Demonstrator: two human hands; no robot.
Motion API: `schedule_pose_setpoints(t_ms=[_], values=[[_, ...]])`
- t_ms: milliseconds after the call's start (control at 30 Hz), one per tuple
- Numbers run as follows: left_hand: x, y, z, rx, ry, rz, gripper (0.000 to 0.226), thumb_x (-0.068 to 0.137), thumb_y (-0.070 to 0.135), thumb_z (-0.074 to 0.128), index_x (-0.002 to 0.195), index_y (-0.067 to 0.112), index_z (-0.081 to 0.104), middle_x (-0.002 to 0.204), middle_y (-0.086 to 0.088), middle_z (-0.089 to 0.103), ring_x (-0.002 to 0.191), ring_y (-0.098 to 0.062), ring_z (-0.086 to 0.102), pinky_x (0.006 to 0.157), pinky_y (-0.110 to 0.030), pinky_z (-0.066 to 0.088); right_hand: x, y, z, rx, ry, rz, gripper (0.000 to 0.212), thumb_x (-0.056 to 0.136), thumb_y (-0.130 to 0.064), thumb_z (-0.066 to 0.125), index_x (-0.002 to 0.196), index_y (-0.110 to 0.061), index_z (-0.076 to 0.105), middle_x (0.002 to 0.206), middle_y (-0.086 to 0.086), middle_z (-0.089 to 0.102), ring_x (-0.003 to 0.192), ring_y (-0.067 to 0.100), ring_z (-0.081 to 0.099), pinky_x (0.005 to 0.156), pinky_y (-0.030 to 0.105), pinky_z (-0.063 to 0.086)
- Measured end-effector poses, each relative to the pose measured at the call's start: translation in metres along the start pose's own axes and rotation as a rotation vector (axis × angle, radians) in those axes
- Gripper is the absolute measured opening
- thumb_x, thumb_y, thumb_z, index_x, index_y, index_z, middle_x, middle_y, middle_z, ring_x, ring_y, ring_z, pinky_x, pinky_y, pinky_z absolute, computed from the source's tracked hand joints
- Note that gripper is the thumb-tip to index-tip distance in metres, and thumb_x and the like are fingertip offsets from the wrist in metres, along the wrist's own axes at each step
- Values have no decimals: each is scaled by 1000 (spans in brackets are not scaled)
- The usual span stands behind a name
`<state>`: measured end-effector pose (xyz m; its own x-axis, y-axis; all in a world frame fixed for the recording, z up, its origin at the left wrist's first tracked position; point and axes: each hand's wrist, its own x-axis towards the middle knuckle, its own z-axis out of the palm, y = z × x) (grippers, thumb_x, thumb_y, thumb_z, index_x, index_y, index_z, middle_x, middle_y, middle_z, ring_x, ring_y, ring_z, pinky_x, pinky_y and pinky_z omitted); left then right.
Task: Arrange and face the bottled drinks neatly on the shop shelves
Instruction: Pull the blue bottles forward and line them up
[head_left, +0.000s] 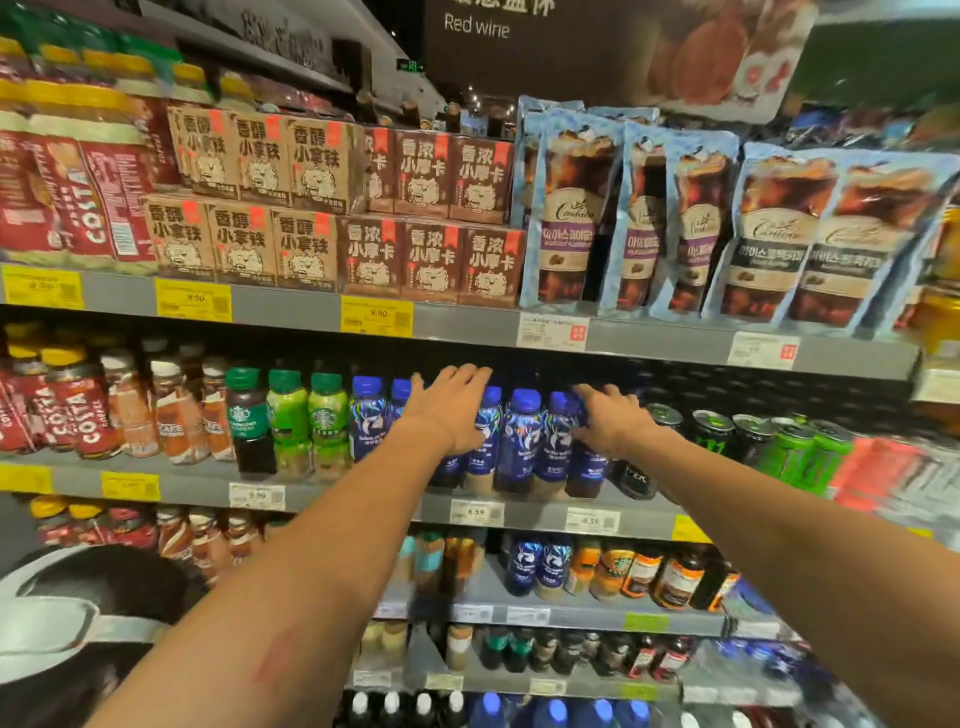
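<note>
On the middle shelf (322, 486), both hands are in the row of blue bottles (521, 441). Left hand (451, 410) lies over the top and side of one blue bottle, fingers extended and loosely bent past the cap, touching, no clear grip. Right hand (613, 418) presses against the rightmost blue bottle, fingers spread, mostly straight. Blue bottles stand upright, close to the shelf front edge, shoulder to shoulder. Green bottles (307, 415) sit just left, black cans (711, 431) just right; little side room either way. Upper shelf edge (467, 325) hangs close above the caps. Price tags (476, 512) line the front lip.
</note>
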<state>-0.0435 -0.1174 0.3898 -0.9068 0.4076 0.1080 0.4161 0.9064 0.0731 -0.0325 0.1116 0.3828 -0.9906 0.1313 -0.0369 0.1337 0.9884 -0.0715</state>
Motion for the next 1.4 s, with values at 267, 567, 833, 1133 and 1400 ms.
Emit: schedule_pose_setpoints(t_ms=[267,567,833,1133,1400], values=[[37,59,1,24,-64,96,86,85,31,70,153,22,18,152,-5,33,140,-28,30,113,-63,19,10,34,-8,89,31,-67,65,90,-20,66,147,-12,36,139,19,45,129,35,44,105,38,38],[71,99,6,-32,-132,85,77,87,38,66,151,25,26,145,-8,46,133,-29,43,108,-51,29,23,54,-11,272,57,-127,48,82,-14,74,127,-13,59,122,14,63,107,31,61,88,36,51],[84,103,3,-109,-158,-24,52,91,32,64,137,19,45,133,-11,52,116,-32,55,92,-43,46,7,82,-11,282,98,-194,42,81,-17,73,121,-19,58,115,10,64,99,29,62,84,38,54],[85,116,4,-159,-118,-8,44,88,22,66,130,20,51,128,-12,55,112,-33,56,89,-41,46,-6,108,-18,291,186,-227,40,82,-17,70,120,-21,57,117,11,65,104,33,60,87,44,51],[97,128,9,-149,-184,-47,52,84,40,69,128,20,50,126,-8,58,107,-31,58,88,-43,49,-1,114,-14,312,182,-279,43,80,-18,72,121,-21,59,118,11,65,105,33,60,88,44,51]])
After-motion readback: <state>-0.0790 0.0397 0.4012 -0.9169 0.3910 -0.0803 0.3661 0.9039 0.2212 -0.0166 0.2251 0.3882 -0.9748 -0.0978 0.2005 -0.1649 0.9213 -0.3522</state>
